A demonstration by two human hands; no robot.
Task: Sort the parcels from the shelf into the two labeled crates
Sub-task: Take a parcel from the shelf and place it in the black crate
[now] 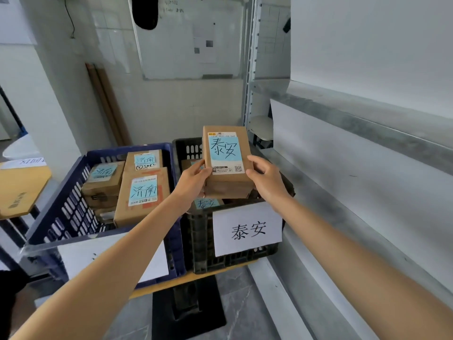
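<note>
A brown parcel (pixel 226 163) with a blue note reading 泰安 is held above the black crate (pixel 196 231). My left hand (pixel 193 181) grips its left side and my right hand (pixel 266 177) grips its right side. The black crate carries a white sign (pixel 247 229) reading 泰安 and holds other parcels, one (pixel 207 203) showing below the held one. The blue crate (pixel 56 217) on the left holds several brown parcels (pixel 143 192) with blue notes reading 济南. Its front sign is partly hidden by my left forearm.
Both crates stand on a wooden table (pixel 171 283). A metal shelf (pixel 367 123) runs along the right, its boards bare in view. A cardboard box (pixel 19 190) sits at the far left. A whiteboard (pixel 191 38) hangs on the back wall.
</note>
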